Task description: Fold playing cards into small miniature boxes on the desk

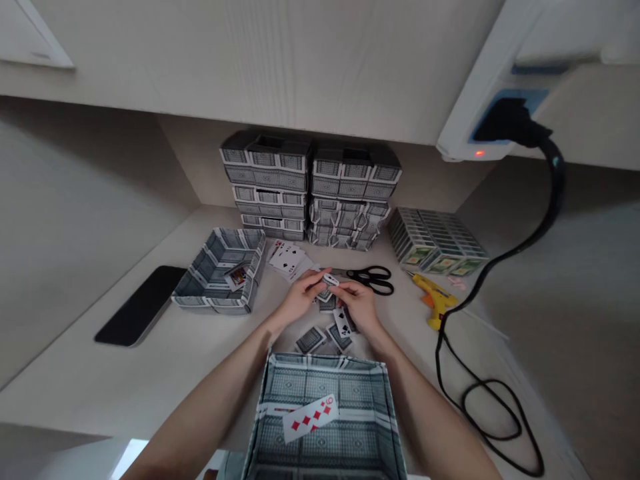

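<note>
Both my hands meet over the middle of the table, pinching one small playing card [327, 285] between their fingertips. My left hand [299, 297] holds its left side, and my right hand [359, 303] holds its right side. Beneath them lie loose cards, including an ace of spades [343, 323] and some face-down cards [311, 340]. A box made of cards [327, 380] stands nearest to me, between my forearms, with a six of diamonds [311, 419] inside. Beyond my left hand is a spread of face-up cards [287, 259].
An open card box [220, 273] and a black phone [137, 307] lie left. Stacked card boxes [310, 190] stand behind. Black scissors [373, 277] sit past my right hand. Rightward are card bundles [437, 240], a yellow glue gun [436, 300] and a black cable [500, 257].
</note>
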`<state>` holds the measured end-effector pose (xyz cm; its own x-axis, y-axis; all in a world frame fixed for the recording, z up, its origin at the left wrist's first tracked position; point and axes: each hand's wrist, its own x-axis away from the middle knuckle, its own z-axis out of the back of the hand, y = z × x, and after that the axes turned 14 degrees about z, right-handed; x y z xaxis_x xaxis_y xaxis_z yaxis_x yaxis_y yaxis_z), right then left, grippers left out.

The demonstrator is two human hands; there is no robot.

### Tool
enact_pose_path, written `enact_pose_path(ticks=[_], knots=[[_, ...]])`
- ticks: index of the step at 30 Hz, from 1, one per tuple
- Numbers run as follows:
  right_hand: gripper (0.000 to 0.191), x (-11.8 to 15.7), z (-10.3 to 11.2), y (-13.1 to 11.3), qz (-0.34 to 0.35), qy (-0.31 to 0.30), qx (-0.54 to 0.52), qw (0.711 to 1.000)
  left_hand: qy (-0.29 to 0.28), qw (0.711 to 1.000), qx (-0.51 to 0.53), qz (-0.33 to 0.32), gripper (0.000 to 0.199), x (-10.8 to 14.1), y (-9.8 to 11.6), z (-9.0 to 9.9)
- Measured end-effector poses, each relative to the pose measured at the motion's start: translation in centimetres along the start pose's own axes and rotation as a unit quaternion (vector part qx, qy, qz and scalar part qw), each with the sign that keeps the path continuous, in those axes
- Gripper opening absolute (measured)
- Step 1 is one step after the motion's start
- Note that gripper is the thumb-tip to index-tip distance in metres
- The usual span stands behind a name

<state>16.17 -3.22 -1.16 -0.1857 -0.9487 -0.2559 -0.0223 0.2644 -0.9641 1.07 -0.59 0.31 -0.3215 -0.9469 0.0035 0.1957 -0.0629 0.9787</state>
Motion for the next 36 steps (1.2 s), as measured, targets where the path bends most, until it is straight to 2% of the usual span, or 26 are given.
enact_pose_path(ticks=[4,8,20,28,36], knots=[[0.021,-0.04,0.00,-0.21,0.000,0.000,-0.014,1.000,0.011,0.997,0.061,0.056,0.032,-0.21,-0.44,-0.13],[0.023,-0.11,0.10,-0.30,-0.003,0.008,-0.010,1.000,0.050,0.986,0.119,0.107,0.035,-0.40,-0.85,-0.41],[0.028,-0.28,0.43,0.20,0.007,-0.029,0.025,0.999,0.031,0.995,0.061,0.068,0.031,-0.49,-0.79,-0.20],[0.029,-0.21,0.40,-0.13,0.002,-0.036,0.040,0.999,0.029,0.995,0.051,0.084,0.025,-0.37,-0.49,-0.13],[0.030,-0.15,0.32,-0.56,-0.003,-0.041,0.040,0.998,0.027,0.993,0.057,0.095,0.027,-0.34,-0.35,-0.23]])
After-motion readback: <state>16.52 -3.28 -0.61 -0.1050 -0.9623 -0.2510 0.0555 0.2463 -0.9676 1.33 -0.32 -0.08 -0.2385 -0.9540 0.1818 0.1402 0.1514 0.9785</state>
